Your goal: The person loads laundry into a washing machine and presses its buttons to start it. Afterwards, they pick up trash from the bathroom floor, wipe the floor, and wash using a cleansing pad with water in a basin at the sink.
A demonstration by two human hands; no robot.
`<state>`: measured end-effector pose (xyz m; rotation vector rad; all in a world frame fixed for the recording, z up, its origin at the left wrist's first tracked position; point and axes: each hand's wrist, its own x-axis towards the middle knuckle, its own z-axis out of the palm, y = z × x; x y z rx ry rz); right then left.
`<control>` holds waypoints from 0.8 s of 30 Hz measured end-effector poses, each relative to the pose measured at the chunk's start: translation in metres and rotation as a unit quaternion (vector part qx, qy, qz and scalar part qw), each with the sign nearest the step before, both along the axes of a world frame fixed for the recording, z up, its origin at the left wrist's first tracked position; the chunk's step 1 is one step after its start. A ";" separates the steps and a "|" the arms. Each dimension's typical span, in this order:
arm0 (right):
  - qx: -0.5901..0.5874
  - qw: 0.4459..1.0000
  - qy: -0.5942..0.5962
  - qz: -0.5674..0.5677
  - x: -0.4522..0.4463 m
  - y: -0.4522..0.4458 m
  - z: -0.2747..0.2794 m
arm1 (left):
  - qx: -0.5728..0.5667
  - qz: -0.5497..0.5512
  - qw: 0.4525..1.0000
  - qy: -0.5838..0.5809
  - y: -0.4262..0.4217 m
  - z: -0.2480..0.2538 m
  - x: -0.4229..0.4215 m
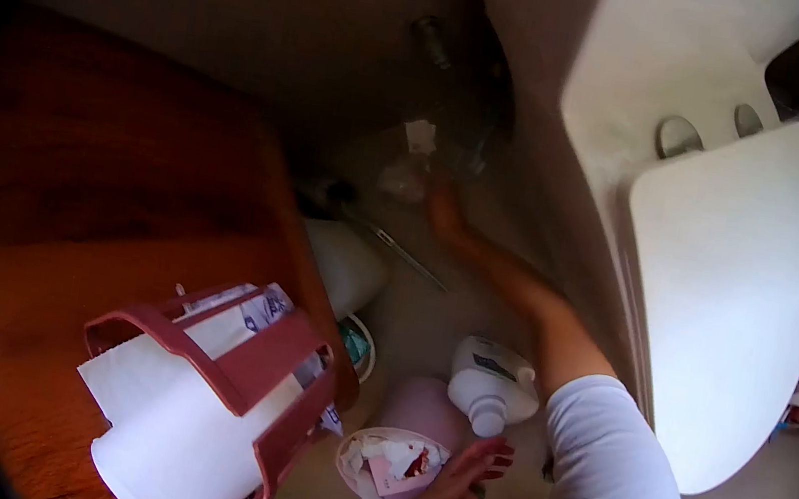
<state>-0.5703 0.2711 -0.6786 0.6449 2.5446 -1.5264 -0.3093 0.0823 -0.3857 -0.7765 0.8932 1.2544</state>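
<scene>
My right hand (436, 186) is at the far end of the outstretched, white-sleeved arm, low in the dim corner. It is beside a crumpled pale wrapper (401, 183) and a small white paper (420, 137); its fingers are too dark to make out. My left hand (462, 480) is near the bottom, fingers stretched out and holding nothing visible. Left of it a pink bin (424, 409) lies tipped, its mouth showing white crumpled waste and a pink packet (393, 478). Just above the fingers is a white bottle (493, 385) with a white cap.
A white toilet with a closed lid (726, 303) stands at the right. At the left, a reddish-brown wooden surface (106, 181) bears a pink holder (247, 371) with white paper. A thin rod (399, 250) and a pale rounded container (345, 268) are near the floor's middle.
</scene>
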 end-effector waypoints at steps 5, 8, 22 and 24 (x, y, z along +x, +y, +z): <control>-0.018 0.996 0.007 -0.086 -0.043 0.016 -0.022 | 0.019 -0.017 0.999 0.044 -0.009 0.009 -0.009; -0.033 0.994 0.004 -0.107 -0.045 0.021 -0.032 | 0.019 0.012 1.000 0.005 -0.019 0.007 0.007; 0.218 0.954 -0.068 0.194 0.082 -0.010 -0.047 | 0.077 -0.075 0.993 0.048 -0.016 -0.033 0.060; 0.078 0.982 -0.108 0.133 0.127 -0.004 -0.002 | 0.065 -0.084 0.993 0.060 -0.008 -0.019 0.064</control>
